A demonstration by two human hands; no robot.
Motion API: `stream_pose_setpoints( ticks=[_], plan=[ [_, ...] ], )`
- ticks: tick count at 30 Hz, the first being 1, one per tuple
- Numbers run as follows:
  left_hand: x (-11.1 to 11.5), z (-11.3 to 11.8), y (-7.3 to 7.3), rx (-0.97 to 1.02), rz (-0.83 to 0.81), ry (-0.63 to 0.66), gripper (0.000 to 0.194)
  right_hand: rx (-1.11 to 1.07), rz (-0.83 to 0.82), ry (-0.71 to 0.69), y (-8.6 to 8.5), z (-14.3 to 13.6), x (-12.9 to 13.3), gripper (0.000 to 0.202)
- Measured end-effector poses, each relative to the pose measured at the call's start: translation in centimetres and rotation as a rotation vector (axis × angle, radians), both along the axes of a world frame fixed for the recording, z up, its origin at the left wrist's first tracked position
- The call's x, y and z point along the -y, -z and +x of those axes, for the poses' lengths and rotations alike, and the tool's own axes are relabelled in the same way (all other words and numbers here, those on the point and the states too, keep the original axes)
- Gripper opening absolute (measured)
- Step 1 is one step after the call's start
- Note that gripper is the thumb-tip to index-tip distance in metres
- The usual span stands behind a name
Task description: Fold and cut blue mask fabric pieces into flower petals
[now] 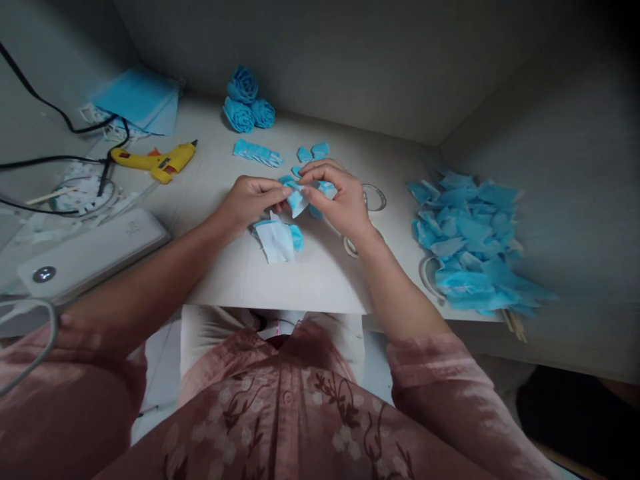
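Over the middle of the table, my left hand and my right hand pinch one small blue-and-white fabric piece between them. The thumbs and forefingers of both hands meet at its edges. Just below lie cut fabric pieces, white side up with blue beneath. Beyond the fingers are several small folded blue pieces and a pleated blue strip. Farther back sit three rolled blue fabric roses in a cluster.
At right is a heap of blue fabric pieces, with sticks below it. Tape rolls lie by my right forearm. At left are a yellow glue gun, stacked blue face masks, black cables and a white power bank.
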State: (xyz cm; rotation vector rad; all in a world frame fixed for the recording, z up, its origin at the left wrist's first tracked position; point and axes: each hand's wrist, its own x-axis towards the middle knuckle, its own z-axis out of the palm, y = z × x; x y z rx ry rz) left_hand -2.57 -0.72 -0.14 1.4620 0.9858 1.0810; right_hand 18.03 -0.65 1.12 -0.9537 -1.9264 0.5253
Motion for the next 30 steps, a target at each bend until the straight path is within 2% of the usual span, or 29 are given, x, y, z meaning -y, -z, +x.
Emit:
stream_pose_setpoints(
  ticks=[10,19,21,23,26,30],
  plan=[
    [-0.7,-0.3,0.9,0.106,-0.004,0.043,0.031,0.094,0.13,-0.018,0.6,0.6,-0.7,0.009],
    [-0.5,-0.1,0.8,0.113,-0.047,-0.028,0.023,0.14,0.175,-0.089,0.8,0.4,-0.5,0.01],
    [-0.4,-0.1,0.8,0.111,-0.052,-0.045,0.02,0.081,0.111,-0.113,0.7,0.3,-0.3,0.01],
    [-0.3,-0.1,0.6,0.106,-0.037,-0.058,0.019,-0.038,-0.014,-0.113,0.5,0.3,-0.2,0.02],
    [-0.1,0.0,0.1,0.086,0.017,-0.089,0.02,-0.243,-0.26,-0.05,0.5,0.1,-0.2,0.041],
    [0.0,0.2,-0.1,0.04,0.097,-0.159,0.02,-0.332,-0.595,-0.048,0.7,-0.5,0.0,0.058]
  ],
)
